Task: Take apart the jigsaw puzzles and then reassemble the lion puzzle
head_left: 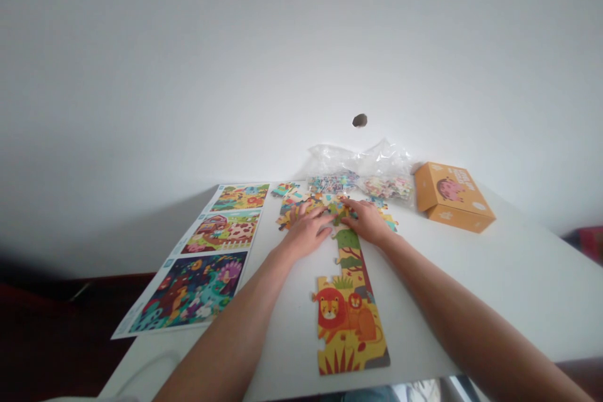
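A partly joined jigsaw strip [351, 317] with two lions and a tree lies on the white table [494, 282], running from the near edge toward the middle. At its far end, loose colourful pieces [301, 201] are spread in a heap. My left hand [308, 232] rests palm down on that heap, fingers stretched forward and slightly apart. My right hand [367, 221] lies flat beside it, fingers pointing left over a piece at the top of the strip. Whether either hand pinches a piece is hidden under the fingers.
A long printed sheet [207, 257] with three picture panels lies at the left. Two clear plastic bags of pieces [372, 179] sit at the back by the wall. An orange cardboard box [452, 196] stands at the back right. A dark mark [359, 120] is on the wall.
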A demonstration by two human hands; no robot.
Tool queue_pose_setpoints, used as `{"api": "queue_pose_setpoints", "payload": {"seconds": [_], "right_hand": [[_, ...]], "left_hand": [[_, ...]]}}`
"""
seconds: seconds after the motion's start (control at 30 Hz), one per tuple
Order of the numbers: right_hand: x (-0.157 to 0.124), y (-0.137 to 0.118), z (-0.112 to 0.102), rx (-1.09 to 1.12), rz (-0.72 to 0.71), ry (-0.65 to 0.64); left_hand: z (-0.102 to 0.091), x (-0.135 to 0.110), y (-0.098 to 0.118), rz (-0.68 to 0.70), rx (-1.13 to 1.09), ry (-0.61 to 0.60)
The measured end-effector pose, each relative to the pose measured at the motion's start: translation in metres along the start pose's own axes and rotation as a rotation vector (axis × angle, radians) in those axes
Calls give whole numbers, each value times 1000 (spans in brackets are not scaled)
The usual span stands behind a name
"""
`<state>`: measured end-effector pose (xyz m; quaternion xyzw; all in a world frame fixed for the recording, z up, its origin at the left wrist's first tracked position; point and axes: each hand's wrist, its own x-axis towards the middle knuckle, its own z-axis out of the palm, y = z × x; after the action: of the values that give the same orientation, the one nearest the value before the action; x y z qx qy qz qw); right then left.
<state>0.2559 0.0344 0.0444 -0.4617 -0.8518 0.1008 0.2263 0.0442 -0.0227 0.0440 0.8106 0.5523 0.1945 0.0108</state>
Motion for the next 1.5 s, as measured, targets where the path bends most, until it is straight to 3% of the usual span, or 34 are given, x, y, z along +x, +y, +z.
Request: {"api": "queue_pose_setpoints", "payload": {"seconds": [0.17,0.57,0.8,1.07,1.37,1.5], "right_hand": [[-3,3,4,7,-97,-13],[-4,4,-5,-119,39,38],[-6,3,1,-90,-41,30],[-5,4,-2,-90,-43,27],[-3,2,-2,-72,-59,34],[-3,8,-7,-69,-8,99]], "left_hand": [[-1,1,-1,-37,9,46],[-2,5,-5,-226,43,188],[-2,0,0,-70,43,69],[-1,2,-5,-187,39,106],[2,2,-7,-227,56,157],[2,3,-9,-243,51,160]]}}
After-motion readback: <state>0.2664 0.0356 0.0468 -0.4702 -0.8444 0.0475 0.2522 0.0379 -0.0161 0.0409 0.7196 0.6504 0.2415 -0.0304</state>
